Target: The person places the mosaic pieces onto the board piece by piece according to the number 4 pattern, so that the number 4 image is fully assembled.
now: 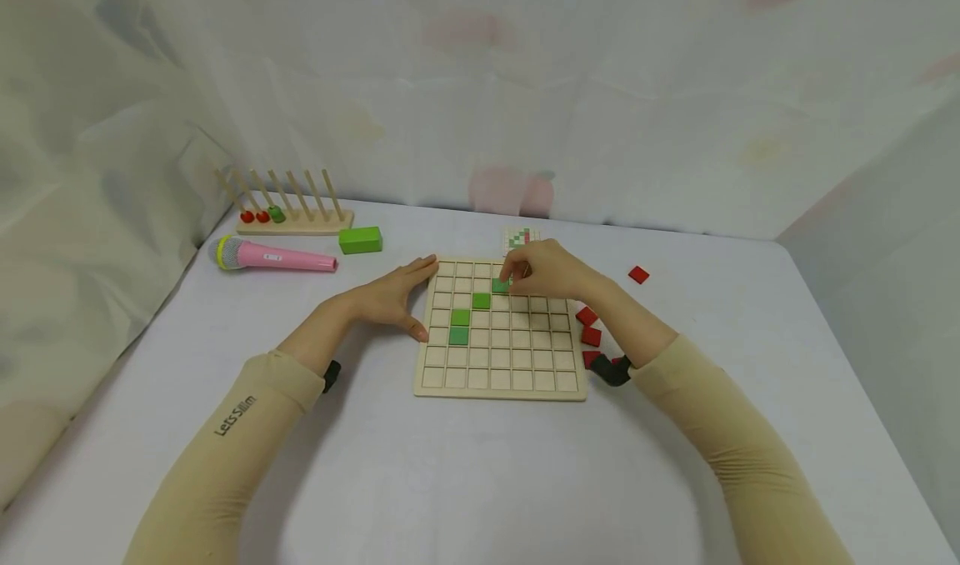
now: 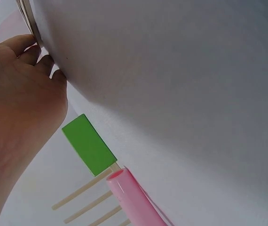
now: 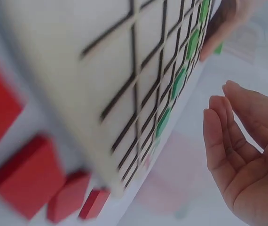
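A wooden grid board [image 1: 498, 387] lies flat on the white table, with several green tiles [image 1: 482, 301] set in its squares along a rising diagonal. My left hand [image 1: 386, 297] rests against the board's left edge, thumb and fingers spread along it. Over the upper part of the board hovers my right hand [image 1: 551, 269], its fingertips close above the topmost green tile [image 1: 499, 285]. In the right wrist view the fingers [image 3: 216, 136] are loosely bent, with nothing between them and the thumb.
Several red tiles [image 1: 592, 337] lie right of the board, one red tile [image 1: 638, 274] farther off. A small pattern card [image 1: 517, 236] sits behind it. At the back left are a pink toy microphone [image 1: 288, 258], a green block [image 1: 361, 240] and a peg rack [image 1: 296, 227] with beads.
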`<state>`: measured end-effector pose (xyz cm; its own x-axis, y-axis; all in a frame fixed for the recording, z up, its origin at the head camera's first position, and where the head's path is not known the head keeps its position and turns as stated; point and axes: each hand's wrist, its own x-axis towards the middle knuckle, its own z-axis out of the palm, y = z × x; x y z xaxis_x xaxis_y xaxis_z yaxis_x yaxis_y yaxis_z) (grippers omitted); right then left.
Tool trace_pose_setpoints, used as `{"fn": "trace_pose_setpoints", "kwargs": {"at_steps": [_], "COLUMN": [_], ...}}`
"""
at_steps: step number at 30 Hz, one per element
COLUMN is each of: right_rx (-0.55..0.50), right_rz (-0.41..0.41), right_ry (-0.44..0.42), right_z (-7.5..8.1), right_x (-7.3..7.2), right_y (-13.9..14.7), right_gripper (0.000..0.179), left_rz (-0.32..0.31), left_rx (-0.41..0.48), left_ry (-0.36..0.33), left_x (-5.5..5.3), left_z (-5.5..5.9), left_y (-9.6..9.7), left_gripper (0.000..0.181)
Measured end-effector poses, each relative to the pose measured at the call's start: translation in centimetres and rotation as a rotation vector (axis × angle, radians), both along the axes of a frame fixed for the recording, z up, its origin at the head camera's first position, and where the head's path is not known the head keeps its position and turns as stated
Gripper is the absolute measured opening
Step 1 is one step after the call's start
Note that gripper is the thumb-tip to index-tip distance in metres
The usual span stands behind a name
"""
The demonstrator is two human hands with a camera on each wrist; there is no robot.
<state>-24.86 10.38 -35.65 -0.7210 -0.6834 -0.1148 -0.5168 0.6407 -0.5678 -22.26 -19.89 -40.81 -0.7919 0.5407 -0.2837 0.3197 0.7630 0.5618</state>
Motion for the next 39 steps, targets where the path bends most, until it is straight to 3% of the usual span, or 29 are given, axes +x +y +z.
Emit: {"fn": "trace_pose_setpoints", "kwargs": {"at_steps": [10, 24, 39], "right_rx": [0.019, 0.090, 0.106], "right_rz": [-0.104, -0.219, -0.161], "right_ry": [-0.040, -0.167, -0.324], "right_z": [-0.4, -1.9, -3.0], "right_x": [-1.4, -1.4, -0.4], "right_y": [5.5, 13.1, 17.3], "right_gripper": [0.016, 0.020, 0.023], "left_rz": [-0.005, -0.009, 0.003], "left_rx": [0.010, 0.002, -0.003], "left_ry": [0.001, 0.007, 0.005], "left_x": [-0.1, -0.2, 0.1], "left_z": [-0.2, -0.3, 0.0], "left_y": [-0.1, -0.2, 0.1], "left_gripper": [0.129, 0.131, 0.129]}}
